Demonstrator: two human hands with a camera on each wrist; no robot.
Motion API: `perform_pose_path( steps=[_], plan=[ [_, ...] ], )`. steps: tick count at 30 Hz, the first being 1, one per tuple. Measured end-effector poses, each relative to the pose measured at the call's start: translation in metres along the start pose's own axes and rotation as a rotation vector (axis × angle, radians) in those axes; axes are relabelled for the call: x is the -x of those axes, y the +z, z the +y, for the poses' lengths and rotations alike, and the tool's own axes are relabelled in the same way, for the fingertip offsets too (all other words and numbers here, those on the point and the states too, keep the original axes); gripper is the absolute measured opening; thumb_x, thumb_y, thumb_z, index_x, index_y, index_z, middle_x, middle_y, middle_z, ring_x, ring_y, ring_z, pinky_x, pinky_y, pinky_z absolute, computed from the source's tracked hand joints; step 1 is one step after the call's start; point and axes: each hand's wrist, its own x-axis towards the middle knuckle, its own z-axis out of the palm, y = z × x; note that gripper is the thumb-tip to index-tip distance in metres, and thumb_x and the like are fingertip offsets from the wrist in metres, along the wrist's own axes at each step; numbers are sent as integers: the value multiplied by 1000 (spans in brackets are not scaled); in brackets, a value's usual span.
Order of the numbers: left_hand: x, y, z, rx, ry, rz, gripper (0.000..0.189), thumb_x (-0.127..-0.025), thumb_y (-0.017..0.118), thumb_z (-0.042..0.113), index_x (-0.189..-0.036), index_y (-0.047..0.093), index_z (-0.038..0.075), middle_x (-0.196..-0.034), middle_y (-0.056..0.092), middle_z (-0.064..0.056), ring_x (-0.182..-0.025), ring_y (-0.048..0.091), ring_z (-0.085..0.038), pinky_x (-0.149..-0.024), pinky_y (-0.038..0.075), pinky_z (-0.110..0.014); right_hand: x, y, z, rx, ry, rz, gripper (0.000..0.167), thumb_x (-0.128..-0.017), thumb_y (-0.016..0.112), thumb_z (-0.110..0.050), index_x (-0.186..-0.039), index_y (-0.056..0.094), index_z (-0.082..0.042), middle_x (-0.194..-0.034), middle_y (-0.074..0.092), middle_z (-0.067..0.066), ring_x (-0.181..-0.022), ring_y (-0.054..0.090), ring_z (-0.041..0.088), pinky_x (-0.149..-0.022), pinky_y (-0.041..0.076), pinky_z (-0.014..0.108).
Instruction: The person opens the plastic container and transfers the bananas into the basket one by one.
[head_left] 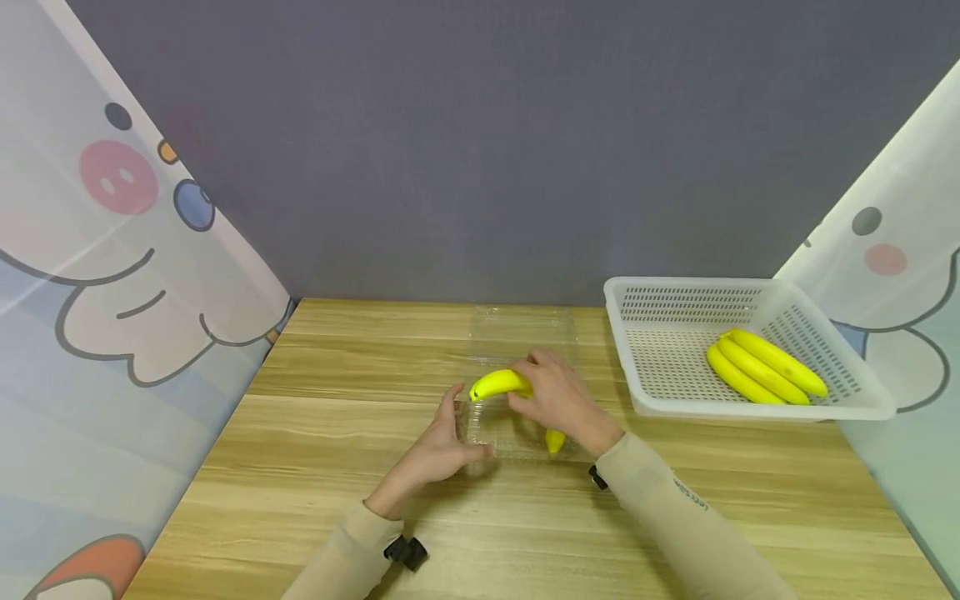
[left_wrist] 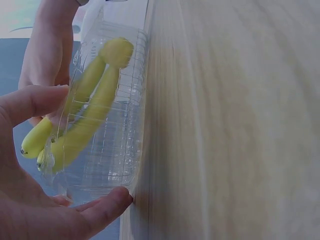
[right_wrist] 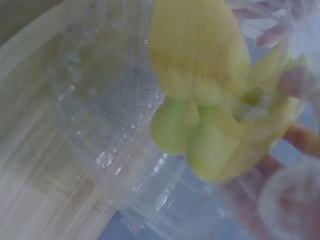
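Note:
A clear plastic clamshell box (head_left: 498,429) lies on the wooden table with its lid (head_left: 521,333) folded back, away from me. My left hand (head_left: 431,454) grips the box's left end, thumb and fingers spread across it. From above, my right hand (head_left: 558,396) holds a bunch of yellow bananas (head_left: 498,384) at the box's mouth. One banana tip points left, over the rim; another yellow end (head_left: 554,441) shows below the right hand. In the left wrist view, bananas (left_wrist: 92,117) slant in the box, their lower tips above its wall. The right wrist view is blurred by plastic.
A white perforated basket (head_left: 637,383) stands at the right of the table, with another bunch of bananas (head_left: 761,367) in its right part. A grey panel (head_left: 465,167) rises behind the table. Printed cartoon curtains (head_left: 75,250) hang on both sides.

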Motion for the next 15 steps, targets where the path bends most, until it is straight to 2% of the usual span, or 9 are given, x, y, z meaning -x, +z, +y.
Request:
perform_pose_path(
  steps=[10,15],
  plan=[
    [-1,0,0,16,-9,-3,115,-81,84,24,-162,3,9,-155,26,-30,-138,36,-49,-104,39,-67,1,-11,-1,24,-38,41,41,-87,76,-30,-123,73,-10,-93,54,1,-78,47,16,-57,44,26],
    [-1,0,0,27,-17,0,115,-81,85,23,-162,3,10,-155,25,-30,-139,35,-50,-104,38,-69,1,-17,-2,32,-58,56,40,-87,77,-29,-122,73,-10,-93,55,1,-79,46,16,-59,44,26]
  ],
)
